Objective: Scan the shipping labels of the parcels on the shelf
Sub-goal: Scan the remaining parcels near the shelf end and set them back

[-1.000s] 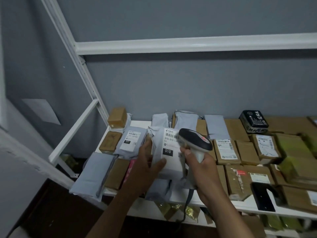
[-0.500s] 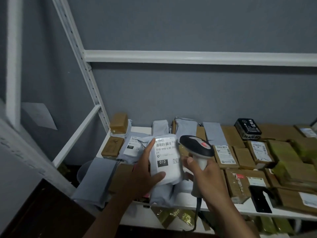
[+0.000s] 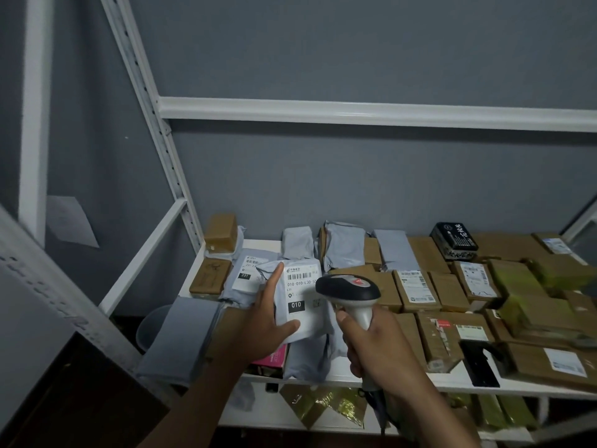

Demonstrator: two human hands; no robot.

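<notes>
- The left hand (image 3: 258, 331) grips a grey parcel (image 3: 298, 305) by its left edge, thumb across the lower front, index finger up along the side; the fingers are clamped on it.
- That parcel is lifted above the shelf (image 3: 449, 381) at the left of centre, tilted so its white label (image 3: 302, 291) faces the camera. The label carries a barcode, the print "010-010-L30" and a black box reading "010".
- The right hand (image 3: 381, 347) is curled round the handle of a scanner (image 3: 350, 294); its fingers are clamped on the grip. The scanner's dark head sits just at 3 o'clock of the label, overlapping its right edge in the view.
- Whether the scanner's face points at the barcode cannot be told from here.
- At 10 o'clock of the held parcel lies a second grey parcel with a label marked "231" (image 3: 250, 273).
- At 9 o'clock of that one lies a brown box (image 3: 210, 278), with another brown box (image 3: 221, 231) behind it at the shelf's back left corner.
- Brown boxes with white labels (image 3: 415, 287) fill the shelf from 3 o'clock outward, packed close together.
- A black box (image 3: 454, 239) with white writing stands at the back, at 2 o'clock of the scanner.
- A black holder (image 3: 478, 362) lies near the shelf's front edge at 4 o'clock of the right hand.
</notes>
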